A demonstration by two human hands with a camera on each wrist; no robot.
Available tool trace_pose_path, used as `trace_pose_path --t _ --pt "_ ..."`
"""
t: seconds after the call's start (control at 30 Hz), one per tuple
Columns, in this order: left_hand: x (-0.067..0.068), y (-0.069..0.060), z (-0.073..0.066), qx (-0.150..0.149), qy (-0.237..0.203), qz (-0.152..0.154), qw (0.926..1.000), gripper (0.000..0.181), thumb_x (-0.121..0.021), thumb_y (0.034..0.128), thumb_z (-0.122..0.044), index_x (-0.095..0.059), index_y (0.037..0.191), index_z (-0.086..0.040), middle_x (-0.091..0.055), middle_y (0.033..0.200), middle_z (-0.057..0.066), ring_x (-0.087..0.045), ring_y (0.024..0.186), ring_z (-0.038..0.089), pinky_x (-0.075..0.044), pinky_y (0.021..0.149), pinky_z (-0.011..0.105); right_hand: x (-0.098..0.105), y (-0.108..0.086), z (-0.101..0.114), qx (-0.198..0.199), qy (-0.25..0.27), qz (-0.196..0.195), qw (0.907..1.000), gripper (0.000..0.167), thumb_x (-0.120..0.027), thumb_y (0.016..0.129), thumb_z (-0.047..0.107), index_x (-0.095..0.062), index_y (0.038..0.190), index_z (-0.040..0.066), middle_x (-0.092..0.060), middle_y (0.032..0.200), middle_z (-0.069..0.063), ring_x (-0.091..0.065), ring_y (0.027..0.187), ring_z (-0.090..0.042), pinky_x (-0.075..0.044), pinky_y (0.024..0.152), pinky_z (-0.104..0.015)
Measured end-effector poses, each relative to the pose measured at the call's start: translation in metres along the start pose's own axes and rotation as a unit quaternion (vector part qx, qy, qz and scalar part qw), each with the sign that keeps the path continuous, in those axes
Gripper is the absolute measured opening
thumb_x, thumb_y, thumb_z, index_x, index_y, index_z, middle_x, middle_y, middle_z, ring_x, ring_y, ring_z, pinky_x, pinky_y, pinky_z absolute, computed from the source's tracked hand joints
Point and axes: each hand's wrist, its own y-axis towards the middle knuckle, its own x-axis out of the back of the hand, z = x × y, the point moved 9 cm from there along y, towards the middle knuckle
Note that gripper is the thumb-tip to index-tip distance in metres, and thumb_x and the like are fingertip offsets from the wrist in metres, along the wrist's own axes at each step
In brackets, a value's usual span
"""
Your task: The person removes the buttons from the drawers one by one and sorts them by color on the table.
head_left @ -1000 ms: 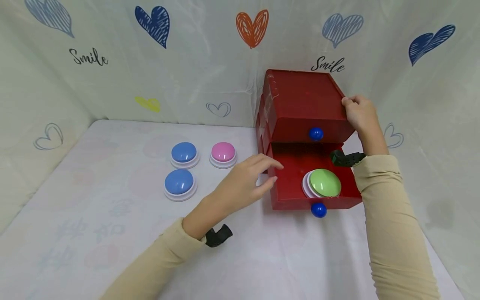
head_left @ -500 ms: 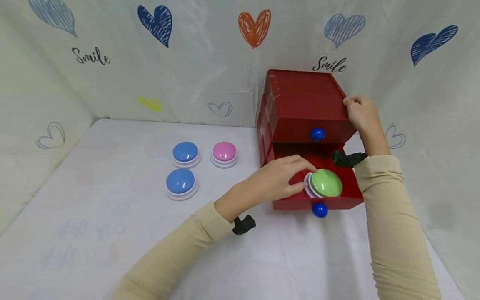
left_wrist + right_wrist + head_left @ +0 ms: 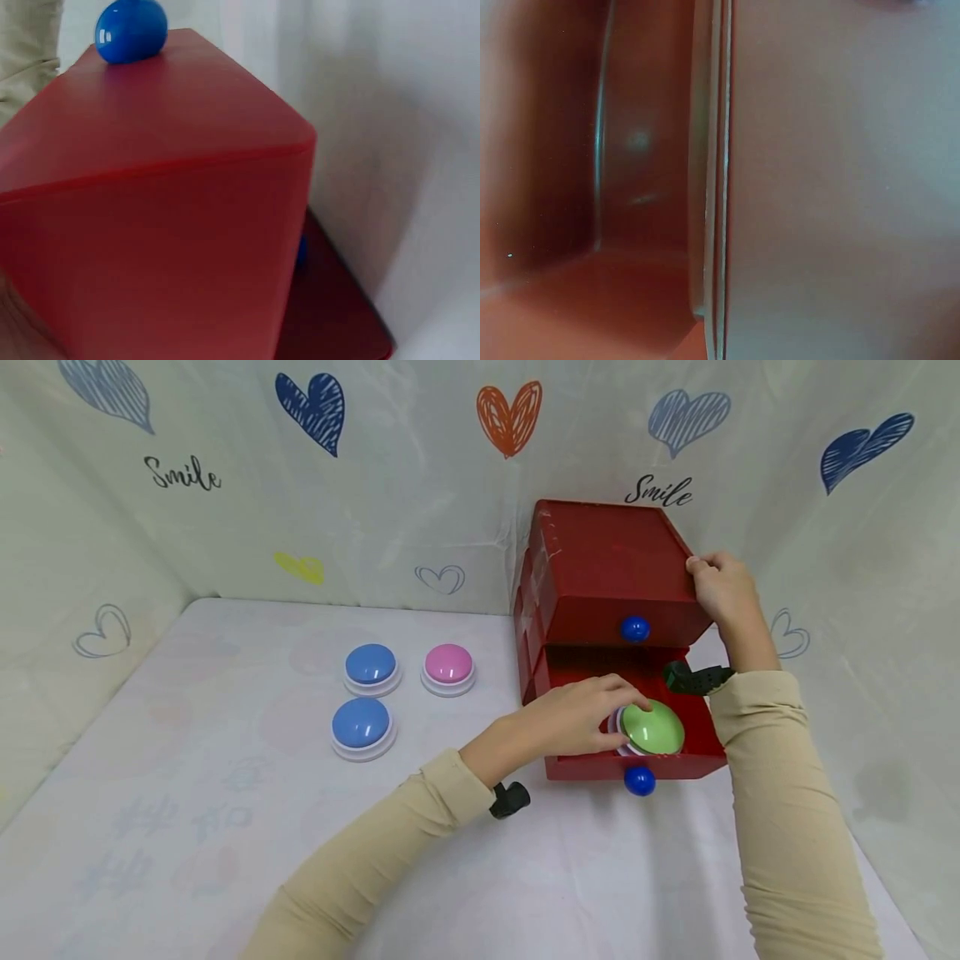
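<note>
So, two hands, well apart. The left hand (image 3: 566, 720) reaches over the left wall of the drawer (image 3: 581, 768), thumb and forefinger spread around the left side of the green button (image 3: 656, 729); whether the fingertips touch it, I can't tell. That button sits inside, close up to the drawer's front edge, a little right of the middle, its white base showing on the left. And the right hand (image 3: 723, 592)? Gripping the right edge of the cabinet (image 3: 611, 547) up top, thumb on the upper face.

One blue knob (image 3: 640, 781) on the drawer front, an upper knob (image 3: 635, 628) above it. Beige sleeves, left (image 3: 390, 827) and right (image 3: 787, 793), run in from the front edge of the table (image 3: 225, 718).

Out left, toward the table's back edge: the pink button (image 3: 448, 664), the rear blue button (image 3: 371, 663) beside it, the front blue button (image 3: 361, 723) just ahead. Beyond that edge hangs a white curtain (image 3: 405, 493), all hearts and "Smile" lettering.
</note>
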Motion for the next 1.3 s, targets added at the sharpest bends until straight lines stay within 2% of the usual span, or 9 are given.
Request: trace_pose_path --t 0.47,0.67,0.9,1.03,1.3 --pt "-0.025 0.018 0.001 0.008 0.057 0.060 0.9965 0.062 -0.063 0.0847 -0.043 -0.037 0.140 -0.033 -0.042 0.137 -0.002 -0.045 0.121 0.012 -0.048 0.091 0.024 -0.002 0.000 -0.001 0.003 0.001 0.003 1.0000 0.060 -0.024 0.098 0.046 -0.032 0.142 0.006 -0.045 0.127 -0.021 -0.052 0.094 -0.022 -0.046 0.094 -0.047" --pt "-0.029 0.022 -0.001 0.008 0.059 0.068 0.9959 0.060 -0.062 0.0856 -0.043 -0.036 0.140 -0.036 -0.044 0.133 -0.003 -0.048 0.115 0.010 -0.048 0.086 0.021 -0.001 0.001 0.000 0.000 -0.002 0.003 1.0000 0.060 -0.024 0.098 0.046 -0.033 0.142 0.005 -0.045 0.125 -0.021 -0.051 0.093 -0.021 -0.045 0.092 -0.046" --pt "-0.036 0.025 -0.003 0.000 0.042 0.091 0.9950 0.067 -0.067 0.0831 -0.035 -0.032 0.140 -0.036 -0.042 0.132 -0.001 -0.045 0.114 0.012 -0.045 0.090 0.020 -0.001 0.000 -0.001 0.001 0.001 0.002 1.0000 0.060 -0.025 0.098 0.045 -0.033 0.142 0.005 -0.045 0.126 -0.021 -0.052 0.093 -0.021 -0.047 0.091 -0.044" --pt "-0.037 0.027 -0.003 -0.002 0.034 0.089 0.9955 0.068 -0.068 0.0821 -0.035 -0.033 0.140 -0.035 -0.043 0.131 0.000 -0.044 0.115 0.012 -0.045 0.091 0.020 -0.002 -0.001 0.000 0.003 0.001 0.004 1.0000 0.060 -0.025 0.098 0.046 -0.033 0.142 0.006 -0.045 0.126 -0.021 -0.051 0.094 -0.022 -0.046 0.093 -0.047" --pt "-0.034 0.028 -0.006 -0.016 0.056 0.068 0.9960 0.064 -0.068 0.0823 -0.038 -0.037 0.139 -0.034 -0.047 0.125 0.000 -0.049 0.107 0.011 -0.046 0.087 0.017 0.000 0.000 0.000 -0.001 0.000 0.004 1.0000 0.060 -0.024 0.098 0.045 -0.033 0.142 0.005 -0.045 0.125 -0.021 -0.050 0.095 -0.023 -0.044 0.093 -0.048"
